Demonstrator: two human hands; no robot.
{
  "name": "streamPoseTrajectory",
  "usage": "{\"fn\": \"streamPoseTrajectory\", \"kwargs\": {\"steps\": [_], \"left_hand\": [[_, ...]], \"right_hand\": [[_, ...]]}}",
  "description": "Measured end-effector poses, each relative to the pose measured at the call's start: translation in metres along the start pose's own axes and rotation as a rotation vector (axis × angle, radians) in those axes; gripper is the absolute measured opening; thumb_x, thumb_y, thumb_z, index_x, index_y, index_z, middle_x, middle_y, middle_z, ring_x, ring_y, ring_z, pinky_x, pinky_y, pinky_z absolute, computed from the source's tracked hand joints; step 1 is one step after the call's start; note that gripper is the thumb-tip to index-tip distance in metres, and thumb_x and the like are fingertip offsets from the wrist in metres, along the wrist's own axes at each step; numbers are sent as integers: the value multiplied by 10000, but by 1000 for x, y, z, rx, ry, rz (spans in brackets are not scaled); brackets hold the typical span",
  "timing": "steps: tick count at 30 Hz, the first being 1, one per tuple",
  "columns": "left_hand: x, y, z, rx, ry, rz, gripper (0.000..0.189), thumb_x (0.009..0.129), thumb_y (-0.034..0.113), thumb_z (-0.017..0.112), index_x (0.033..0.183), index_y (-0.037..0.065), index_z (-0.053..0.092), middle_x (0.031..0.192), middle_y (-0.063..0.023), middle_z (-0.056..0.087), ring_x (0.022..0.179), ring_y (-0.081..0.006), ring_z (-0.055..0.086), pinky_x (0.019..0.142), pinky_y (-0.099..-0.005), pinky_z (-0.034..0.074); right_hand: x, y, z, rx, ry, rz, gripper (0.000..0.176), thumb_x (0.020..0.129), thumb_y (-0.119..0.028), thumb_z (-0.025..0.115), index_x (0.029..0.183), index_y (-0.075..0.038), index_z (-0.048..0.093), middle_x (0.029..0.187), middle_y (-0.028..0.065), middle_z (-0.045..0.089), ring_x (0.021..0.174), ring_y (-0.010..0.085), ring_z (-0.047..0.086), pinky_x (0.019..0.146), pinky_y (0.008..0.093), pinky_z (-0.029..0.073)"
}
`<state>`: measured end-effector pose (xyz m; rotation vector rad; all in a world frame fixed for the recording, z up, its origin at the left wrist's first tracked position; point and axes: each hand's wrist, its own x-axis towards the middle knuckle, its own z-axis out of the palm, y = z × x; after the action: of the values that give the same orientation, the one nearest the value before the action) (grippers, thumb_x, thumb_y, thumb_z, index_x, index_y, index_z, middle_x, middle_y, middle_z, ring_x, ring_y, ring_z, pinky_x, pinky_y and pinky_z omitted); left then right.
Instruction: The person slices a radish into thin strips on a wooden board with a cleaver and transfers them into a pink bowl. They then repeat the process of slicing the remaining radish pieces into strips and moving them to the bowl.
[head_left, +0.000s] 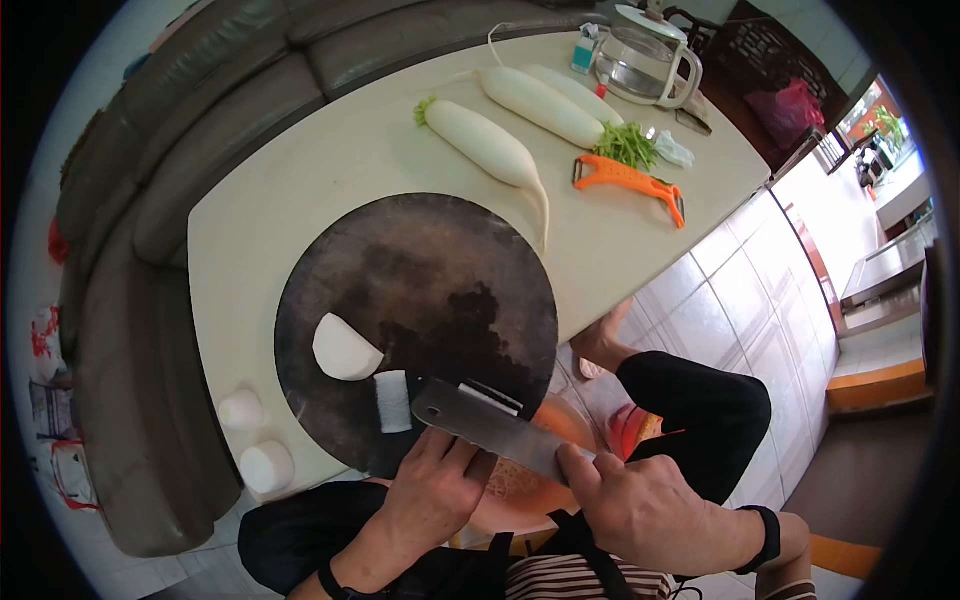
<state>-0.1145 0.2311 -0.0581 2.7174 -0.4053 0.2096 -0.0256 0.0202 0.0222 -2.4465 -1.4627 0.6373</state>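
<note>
My right hand (645, 505) grips the handle end of a wide cleaver (490, 428), whose blade lies over the near edge of the round dark chopping board (420, 240). Close to the blade's lower edge is my left hand (440, 485), its fingers bent; what they hold, if anything, is hidden. A thin white piece (490, 397) shows along the blade's far side. On the board, left of the cleaver, lie a white rectangular radish piece (393, 402) and a larger chunk of white radish (345, 348).
Whole white radishes (485, 145), an orange peeler (630, 187) and a glass pot (640, 65) stand or lie on the far part of the table (240, 220). Two radish ends (266, 466) sit at the left edge. An orange basin (520, 490) is below.
</note>
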Motion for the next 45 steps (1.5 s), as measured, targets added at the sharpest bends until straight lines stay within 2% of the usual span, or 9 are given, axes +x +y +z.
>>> {"fn": "streamPoseTrajectory", "kwargs": {"steps": [3, 9, 14, 24, 30, 33, 35, 38, 45], "left_hand": [[-2, 0, -1, 9, -21, -6, 320, 714, 77, 627, 1009, -25, 698, 1079, -135, 574, 1064, -349, 546, 899, -415, 518], [0, 2, 1, -31, -20, -39, 301, 744, 68, 625, 1018, -38, 688, 1093, -139, 570, 1075, -354, 543, 909, -418, 515], [4, 2, 4, -9, 83, -3, 299, 771, 76, 622, 1039, -47, 671, 1134, -154, 563, 1137, -381, 527, 948, -426, 503], [1, 2, -1, -17, 15, 4, 295, 732, 65, 620, 996, -53, 680, 1074, -160, 564, 1086, -370, 540, 947, -440, 496], [1, 2, 0, -31, -11, -9, 304, 733, 76, 627, 1004, -53, 678, 1085, -164, 562, 1076, -374, 539, 938, -436, 499], [0, 3, 0, -91, -10, -57, 327, 757, 74, 616, 1049, -65, 663, 1103, -173, 558, 1095, -376, 533, 939, -440, 504], [2, 2, -1, -6, 61, 34, 348, 781, 73, 603, 1093, -77, 644, 1117, -180, 554, 1116, -377, 530, 948, -446, 504], [3, 1, 1, -15, 83, 41, 377, 778, 72, 596, 1120, -82, 631, 1122, -183, 550, 1129, -385, 526, 964, -451, 498], [1, 2, -6, -74, -16, -5, 373, 739, 74, 605, 1077, -78, 653, 1102, -184, 548, 1119, -392, 523, 979, -461, 485]], "right_hand": [[4, -3, 4, -60, -14, -17, 448, 795, -46, 604, 1191, 146, 521, 643, 124, 580, 495, 212, 611, 397, 309, 455], [31, -6, 16, -137, 132, -70, 420, 778, -39, 618, 1155, 132, 547, 649, 118, 583, 528, 205, 614, 423, 300, 465], [24, 0, 13, 58, 156, -5, 414, 782, -22, 626, 1147, 115, 488, 702, 169, 605, 588, 299, 658, 478, 357, 504], [9, -2, -1, 65, -33, 12, 437, 780, -30, 643, 1143, 145, 476, 675, 171, 599, 527, 298, 646, 430, 356, 487], [29, -4, 10, 17, 64, -40, 416, 775, -23, 613, 1133, 170, 525, 663, 159, 597, 561, 243, 658, 441, 324, 480], [38, -2, 14, -31, 124, -65, 407, 762, -28, 617, 1119, 150, 535, 669, 161, 601, 589, 263, 667, 463, 333, 491], [37, 5, 16, 82, 203, -53, 374, 761, -29, 620, 1089, 131, 542, 680, 164, 605, 596, 305, 664, 479, 367, 501], [38, 9, 7, 131, 181, -12, 371, 759, -37, 626, 1083, 116, 532, 690, 169, 611, 607, 338, 661, 498, 394, 511], [17, -3, -6, 120, -3, -5, 409, 776, -38, 621, 1134, 122, 502, 693, 176, 615, 557, 314, 657, 467, 378, 505]]}}
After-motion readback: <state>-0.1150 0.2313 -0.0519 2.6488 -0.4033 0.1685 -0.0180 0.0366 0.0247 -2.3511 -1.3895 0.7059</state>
